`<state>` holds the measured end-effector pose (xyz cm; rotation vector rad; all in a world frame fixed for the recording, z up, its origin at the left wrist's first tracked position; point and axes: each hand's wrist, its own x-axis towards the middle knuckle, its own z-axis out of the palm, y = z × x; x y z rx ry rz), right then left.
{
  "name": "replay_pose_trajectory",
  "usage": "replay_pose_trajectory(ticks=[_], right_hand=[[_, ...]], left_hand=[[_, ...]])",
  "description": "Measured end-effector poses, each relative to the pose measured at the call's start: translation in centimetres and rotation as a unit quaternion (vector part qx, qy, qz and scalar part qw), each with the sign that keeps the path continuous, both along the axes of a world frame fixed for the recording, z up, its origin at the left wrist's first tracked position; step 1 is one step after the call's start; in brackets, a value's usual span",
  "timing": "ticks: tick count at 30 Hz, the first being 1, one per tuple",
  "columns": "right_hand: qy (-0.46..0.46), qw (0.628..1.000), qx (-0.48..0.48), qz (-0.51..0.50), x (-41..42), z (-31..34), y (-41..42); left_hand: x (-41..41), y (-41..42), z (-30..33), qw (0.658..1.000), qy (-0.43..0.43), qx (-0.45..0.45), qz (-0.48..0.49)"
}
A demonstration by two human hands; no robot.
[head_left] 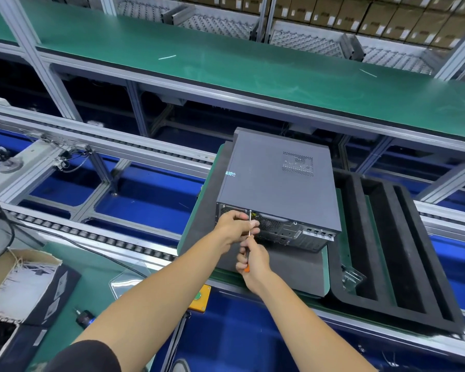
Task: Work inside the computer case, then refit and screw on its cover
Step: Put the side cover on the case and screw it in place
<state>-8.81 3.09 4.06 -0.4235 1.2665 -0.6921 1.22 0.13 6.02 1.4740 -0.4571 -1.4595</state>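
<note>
Right hand (pixel 253 260) grips the screwdriver (pixel 249 232) at the case (pixel 277 181); left hand (pixel 235 226) pinches its shaft.

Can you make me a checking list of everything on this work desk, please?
Surface: green mat on a roller line.
Job's things: computer case, cover on; screwdriver tip at its back edge.
Clutter: black foam tray, cardboard box, yellow button box.
Hands: left hand pinches the shaft; right hand has its grip on the handle.
Cables: black cable at left.
Surroundings: shelves of cartons.
</note>
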Motion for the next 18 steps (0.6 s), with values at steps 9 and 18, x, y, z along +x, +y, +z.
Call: replay_pose_trajectory(ticks=[9,18], right_hand=[[0.017,0.999,0.015,-0.028,0.65,0.24,0.68],[-0.042,0.999,0.021,-0.020,0.57,0.77,0.52]], left_hand=[[-0.61,-0.68,0.00,0.993,-0.084,0.008,0.085],[-0.54,-0.66,0.76,0.988,-0.147,0.007,0.050]])
